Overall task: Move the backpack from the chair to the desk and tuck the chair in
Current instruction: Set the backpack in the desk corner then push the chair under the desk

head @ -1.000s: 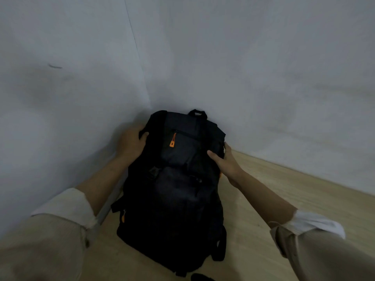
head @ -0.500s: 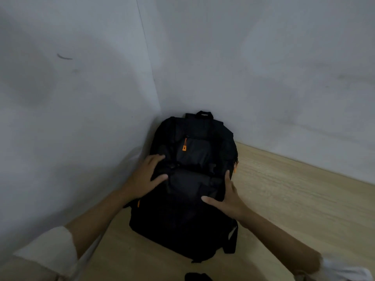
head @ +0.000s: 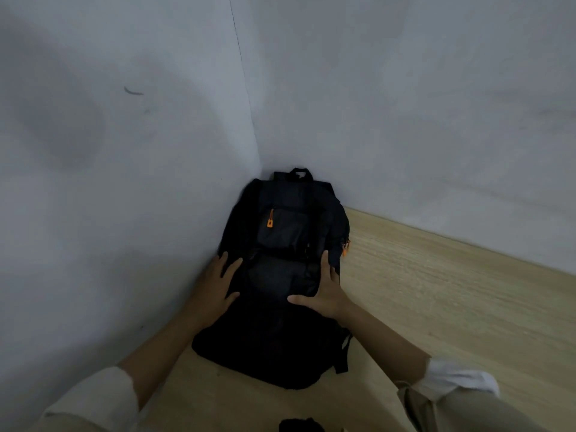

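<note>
You are looking down into a room corner where two pale grey walls [head: 405, 88] are meeting along a thin vertical seam [head: 246, 98]. A short dark scuff [head: 133, 91] is marking the left-hand wall. Dim light is falling unevenly, and soft shadows are darkening that wall. A light wood-grain surface [head: 452, 291] is running along the right-hand wall.

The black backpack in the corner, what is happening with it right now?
A person has the black fabric backpack with orange zipper pulls on the light wooden desk, leaning into the corner of the grey walls. The left hand lies flat on its left side and the right hand on its front right, both open, not gripping. The chair is not in view.
</note>
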Available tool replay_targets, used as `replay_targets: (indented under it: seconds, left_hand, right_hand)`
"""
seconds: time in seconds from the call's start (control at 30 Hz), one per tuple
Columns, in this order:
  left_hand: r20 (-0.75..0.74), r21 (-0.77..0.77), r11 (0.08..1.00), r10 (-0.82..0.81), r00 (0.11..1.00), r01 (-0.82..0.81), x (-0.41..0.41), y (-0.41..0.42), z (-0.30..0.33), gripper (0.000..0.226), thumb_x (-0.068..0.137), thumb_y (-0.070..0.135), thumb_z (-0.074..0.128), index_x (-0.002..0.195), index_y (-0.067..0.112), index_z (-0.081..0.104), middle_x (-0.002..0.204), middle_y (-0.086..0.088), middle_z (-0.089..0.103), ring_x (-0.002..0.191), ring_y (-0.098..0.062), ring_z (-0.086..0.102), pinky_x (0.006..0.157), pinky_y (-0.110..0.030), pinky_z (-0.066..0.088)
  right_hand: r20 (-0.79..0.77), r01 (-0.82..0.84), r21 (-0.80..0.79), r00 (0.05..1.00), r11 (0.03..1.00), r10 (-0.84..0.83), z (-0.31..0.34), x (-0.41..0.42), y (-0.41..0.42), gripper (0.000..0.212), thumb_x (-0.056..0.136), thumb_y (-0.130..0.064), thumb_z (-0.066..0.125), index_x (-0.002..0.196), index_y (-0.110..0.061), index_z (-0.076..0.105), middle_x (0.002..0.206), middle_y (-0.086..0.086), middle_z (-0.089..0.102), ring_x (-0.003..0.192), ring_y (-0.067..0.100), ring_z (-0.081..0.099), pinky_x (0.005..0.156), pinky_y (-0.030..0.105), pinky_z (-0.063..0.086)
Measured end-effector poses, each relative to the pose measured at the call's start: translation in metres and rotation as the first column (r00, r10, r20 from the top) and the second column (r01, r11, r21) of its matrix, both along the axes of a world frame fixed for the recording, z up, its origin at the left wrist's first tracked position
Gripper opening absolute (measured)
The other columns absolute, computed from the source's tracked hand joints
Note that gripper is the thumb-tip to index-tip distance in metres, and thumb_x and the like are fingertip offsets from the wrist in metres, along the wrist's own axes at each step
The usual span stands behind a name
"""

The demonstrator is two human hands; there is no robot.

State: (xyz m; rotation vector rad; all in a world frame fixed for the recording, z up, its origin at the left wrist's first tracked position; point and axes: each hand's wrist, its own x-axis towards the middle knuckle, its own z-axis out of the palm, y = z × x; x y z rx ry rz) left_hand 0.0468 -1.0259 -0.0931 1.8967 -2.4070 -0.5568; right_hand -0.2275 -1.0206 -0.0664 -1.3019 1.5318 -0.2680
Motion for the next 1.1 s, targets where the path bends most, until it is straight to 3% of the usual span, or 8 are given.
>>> replay_targets:
  seconds: [0.1, 0.17, 0.23, 0.3, 0.47, 0.7, 0.93, 1.1]
  left_hand:
    - [-0.035, -0.121, 0.992, -0.037, 0.999, 0.032, -0.026, 0.013, 0.009, 0.069, 0.086, 0.044, 0.05, 0.144, 0.017, 0.024, 0.153, -0.023, 0.019, 0.14, -0.04, 0.018, 0.111, -0.056, 0.023]
    - [-0.134, -0.148, 0.967, -0.226, 0.965, 0.206, -0.049, 0.03, 0.02, 0.074, 0.088, 0.056, 0.044, 0.147, 0.019, 0.019, 0.158, -0.015, 0.008, 0.145, -0.031, 0.003, 0.116, -0.052, 0.008]
    - [-0.162, -0.103, 0.903, -0.428, 0.889, 0.416, -0.071, 0.053, 0.027, 0.089, 0.083, 0.067, 0.046, 0.149, 0.02, 0.009, 0.159, -0.008, -0.001, 0.145, -0.025, -0.007, 0.117, -0.046, -0.004]
    - [-0.144, -0.007, 0.871, -0.487, 0.861, 0.492, -0.082, 0.069, 0.022, 0.108, 0.074, 0.077, 0.049, 0.149, 0.021, -0.004, 0.159, -0.002, -0.009, 0.145, -0.02, -0.013, 0.116, -0.044, -0.011]
    - [-0.038, 0.105, 0.876, -0.47, 0.882, 0.471, -0.085, 0.067, 0.003, 0.114, 0.067, 0.082, 0.049, 0.146, 0.031, -0.016, 0.157, 0.0, -0.018, 0.142, -0.015, -0.022, 0.114, -0.051, -0.012]
    - [0.039, 0.186, 0.905, -0.396, 0.917, 0.383, -0.084, 0.057, -0.005, 0.11, 0.072, 0.067, 0.059, 0.144, 0.036, -0.018, 0.157, 0.001, -0.017, 0.142, -0.018, -0.019, 0.115, -0.056, -0.007]
    - [0.235, 0.147, 0.941, -0.331, 0.914, 0.303, -0.076, 0.068, 0.01, 0.101, 0.08, 0.049, 0.063, 0.146, 0.031, -0.011, 0.159, -0.005, -0.007, 0.145, -0.03, -0.005, 0.114, -0.054, -0.005]
    - [0.131, 0.056, 0.978, -0.208, 0.969, 0.202, -0.065, 0.098, 0.007, 0.087, 0.087, 0.047, 0.055, 0.146, 0.029, -0.008, 0.159, -0.007, 0.009, 0.145, -0.028, 0.009, 0.116, -0.047, 0.003]
  right_hand:
    - [0.009, -0.008, -0.013, 1.0, 1.0, 0.008, -0.003, -0.005, 0.0, 0.134, 0.07, -0.047, 0.079, 0.143, -0.031, -0.031, 0.16, 0.016, -0.013, 0.148, 0.028, -0.009, 0.119, 0.045, 0.01]
    - [0.005, -0.002, -0.046, 1.0, 0.999, 0.003, -0.007, -0.006, 0.001, 0.132, 0.071, -0.047, 0.079, 0.144, -0.03, -0.029, 0.16, 0.016, -0.012, 0.148, 0.028, -0.008, 0.118, 0.044, 0.01]
    - [0.001, 0.01, -0.084, 1.0, 0.996, -0.01, -0.009, -0.006, 0.005, 0.127, 0.073, -0.045, 0.077, 0.145, -0.03, -0.026, 0.16, 0.018, -0.009, 0.148, 0.03, -0.006, 0.118, 0.044, 0.011]
    - [0.007, 0.033, -0.121, 0.999, 0.992, -0.033, -0.012, -0.007, 0.011, 0.121, 0.076, -0.043, 0.076, 0.145, -0.031, -0.023, 0.159, 0.02, -0.006, 0.148, 0.032, -0.003, 0.118, 0.045, 0.013]
    - [0.013, 0.118, -0.2, 0.993, 0.973, -0.117, -0.017, -0.009, 0.04, 0.099, 0.088, -0.037, 0.064, 0.149, -0.03, -0.013, 0.157, 0.021, 0.006, 0.145, 0.033, 0.013, 0.116, 0.043, 0.021]
    - [-0.025, 0.064, -0.246, 0.997, 0.967, -0.073, -0.021, -0.012, 0.078, 0.087, 0.093, -0.028, 0.059, 0.146, -0.037, -0.01, 0.154, 0.017, 0.015, 0.141, 0.031, 0.026, 0.115, 0.04, 0.027]
    - [-0.099, -0.008, -0.275, 0.995, 0.961, -0.02, -0.014, -0.008, 0.114, 0.079, 0.097, -0.03, 0.051, 0.149, -0.032, -0.009, 0.16, 0.015, -0.001, 0.148, 0.029, 0.004, 0.118, 0.04, 0.019]
    - [-0.216, -0.131, -0.282, 0.974, 0.951, 0.07, -0.011, -0.02, 0.145, 0.084, 0.096, -0.027, 0.054, 0.15, -0.031, -0.01, 0.161, 0.013, -0.007, 0.148, 0.029, 0.002, 0.118, 0.04, 0.019]
